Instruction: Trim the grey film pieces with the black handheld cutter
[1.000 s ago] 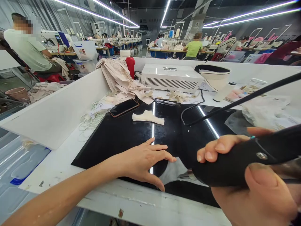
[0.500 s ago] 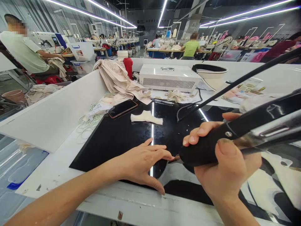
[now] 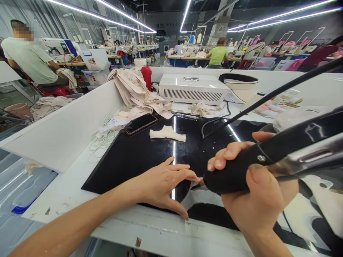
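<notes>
"Filling the middle of the frame, a glossy black panel (image 3: pixel 125 160) lies on a white table (image 3: pixel 64 205), reflecting streaks of light. What stands around it?"

"Toward its back, a phone (image 3: pixel 140 124) and a pale scrap (image 3: pixel 167 134) lie on it. Cloth (image 3: pixel 131 87) is heaped at upper centre-left, beside a red bottle (image 3: pixel 146 77) and a vented white box (image 3: pixel 193 89)."

"And the room?"

"Long lights (image 3: pixel 125 16) cross the top of the frame above rows of sewing machines. One person (image 3: pixel 32 62) sits at upper left; another, in a green top (image 3: pixel 218 55), is at upper right of centre."

"Where are the hands?"

"The left hand (image 3: pixel 166 182) is just below centre, fingers spread wide, thumb well apart. The right hand (image 3: pixel 257 189), at lower right, is wrapped around a black tool (image 3: pixel 227 180)."

"And the tool's tip?"

"Just beside the left index fingertip, at the upper edge of a translucent sheet (image 3: pixel 205 198). The sheet lies right of the left thumb, below the tool; whether the fingertip presses it, one cannot tell."
</notes>
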Action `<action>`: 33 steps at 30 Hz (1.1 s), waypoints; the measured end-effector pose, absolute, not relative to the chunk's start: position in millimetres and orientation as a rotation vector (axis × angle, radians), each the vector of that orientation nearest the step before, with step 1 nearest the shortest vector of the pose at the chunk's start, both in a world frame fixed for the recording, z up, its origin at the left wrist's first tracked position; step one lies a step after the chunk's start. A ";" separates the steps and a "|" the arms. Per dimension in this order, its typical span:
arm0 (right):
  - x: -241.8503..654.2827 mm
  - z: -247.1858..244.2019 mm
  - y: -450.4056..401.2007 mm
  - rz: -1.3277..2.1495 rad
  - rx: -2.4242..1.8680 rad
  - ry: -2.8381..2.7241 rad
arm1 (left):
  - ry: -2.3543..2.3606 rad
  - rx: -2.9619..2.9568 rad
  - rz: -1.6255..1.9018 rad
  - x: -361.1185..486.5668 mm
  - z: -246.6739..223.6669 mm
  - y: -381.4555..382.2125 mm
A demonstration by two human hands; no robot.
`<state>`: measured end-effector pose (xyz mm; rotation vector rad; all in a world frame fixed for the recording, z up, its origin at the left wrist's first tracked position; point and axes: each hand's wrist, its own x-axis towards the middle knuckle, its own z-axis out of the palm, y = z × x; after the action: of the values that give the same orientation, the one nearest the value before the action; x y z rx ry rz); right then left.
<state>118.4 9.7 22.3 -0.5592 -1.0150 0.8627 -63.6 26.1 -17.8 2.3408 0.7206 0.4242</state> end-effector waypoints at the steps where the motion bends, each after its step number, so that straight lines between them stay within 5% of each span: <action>1: 118.2 21.9 9.0 0.868 -0.557 -1.022 | 0.720 2.341 0.419 -63.6 -17.5 26.5; 33: 110.6 15.5 -3.7 0.998 -0.402 -1.110 | 0.751 2.506 0.416 -79.9 -28.5 26.9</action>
<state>110.6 -3.7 15.5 -0.4017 -1.1101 0.9977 -79.9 26.9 -28.5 2.5056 0.7507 0.4160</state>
